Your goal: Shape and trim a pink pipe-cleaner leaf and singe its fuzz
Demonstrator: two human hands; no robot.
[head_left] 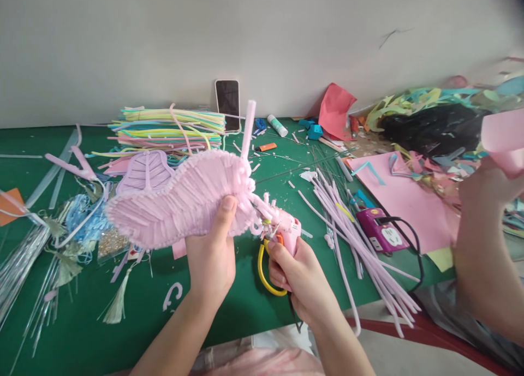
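Observation:
My left hand [213, 250] grips a pale pink, leaf-shaped piece made of pipe cleaners [172, 204], thumb on top near its right end. A pale stick [248, 127] rises from that end. My right hand [303, 272] is wrapped round a pink hot glue gun [290, 228], whose nozzle points toward the curled pipe-cleaner loops at the piece's right end. Whether nozzle and loops touch, I cannot tell. Yellow-handled scissors [261, 269] lie behind the glue gun, partly hidden. A lilac leaf-shaped frame [145, 171] lies behind the pink piece.
Bundled coloured pipe cleaners [164, 127] and a phone [228, 104] stand by the wall. Loose lilac pipe cleaners [347, 239] and a purple power socket [380, 231] with a black cord lie right. Another person's arm [483, 245] holds pink paper [505, 138]. Tassels [117, 299] lie left.

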